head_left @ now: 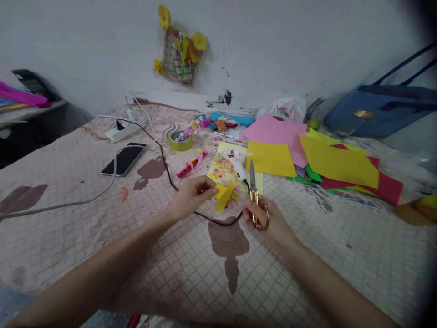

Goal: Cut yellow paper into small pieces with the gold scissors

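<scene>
My left hand (193, 196) pinches a small piece of yellow paper (223, 197) between thumb and fingertips. A pair of gold-handled scissors (253, 191) is in my right hand (264, 216), blades pointing away from me and looking closed. Beyond the hands, a white glue gun (235, 161) lies on a pale yellow sheet (254, 180), with its black cord (170, 175) looping round on the near side. Small pink and yellow paper scraps (218, 172) are scattered beside it. A pink-red decorated strip (191, 165) lies left of the sheet.
Coloured paper sheets (337, 161) and white string (317, 198) lie at the right. Green tape (180, 142) sits at the back. On the left are a phone (124, 159), a power strip (123, 131) and a grey cable (82, 203). A blue bag (385, 109) stands back right.
</scene>
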A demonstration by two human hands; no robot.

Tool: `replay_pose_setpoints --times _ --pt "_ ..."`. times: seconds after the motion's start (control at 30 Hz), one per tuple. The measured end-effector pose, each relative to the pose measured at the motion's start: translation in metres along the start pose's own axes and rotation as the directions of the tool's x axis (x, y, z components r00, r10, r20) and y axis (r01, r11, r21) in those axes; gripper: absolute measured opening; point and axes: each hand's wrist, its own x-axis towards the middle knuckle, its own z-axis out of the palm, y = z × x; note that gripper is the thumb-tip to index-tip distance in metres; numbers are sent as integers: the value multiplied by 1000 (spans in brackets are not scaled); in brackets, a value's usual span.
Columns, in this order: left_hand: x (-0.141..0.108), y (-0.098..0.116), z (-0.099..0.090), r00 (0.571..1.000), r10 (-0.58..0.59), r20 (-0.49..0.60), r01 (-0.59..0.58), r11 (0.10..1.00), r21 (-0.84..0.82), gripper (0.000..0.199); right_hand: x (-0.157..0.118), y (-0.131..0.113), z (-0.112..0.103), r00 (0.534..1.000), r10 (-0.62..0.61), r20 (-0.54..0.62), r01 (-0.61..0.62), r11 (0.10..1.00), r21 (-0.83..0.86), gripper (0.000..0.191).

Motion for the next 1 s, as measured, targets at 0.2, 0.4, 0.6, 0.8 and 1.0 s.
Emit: replay_pose_setpoints --times 0.2,0.4,0.6,0.8,1.0 --pt "-18 26 16 947 298 119 -294 954 -54 9 -2 -1 8 985 74 153 -101 979 175 20" --pt "-20 27 17 902 390 185 -397 918 4 14 -1 4 7 984 69 167 -108 965 239 18" --pt "-20 23 21 938 313 149 -321 947 29 19 -2 2 5 1000 -21 18 20 997 80 18" --pt "-22 20 24 947 252 197 -260 965 17 9 -2 1 3 995 -83 -47 82 997 -16 16" --pt "-22 18 27 976 118 185 -106 992 -74 12 -3 0 4 997 -75 -23 74 996 -42 18"
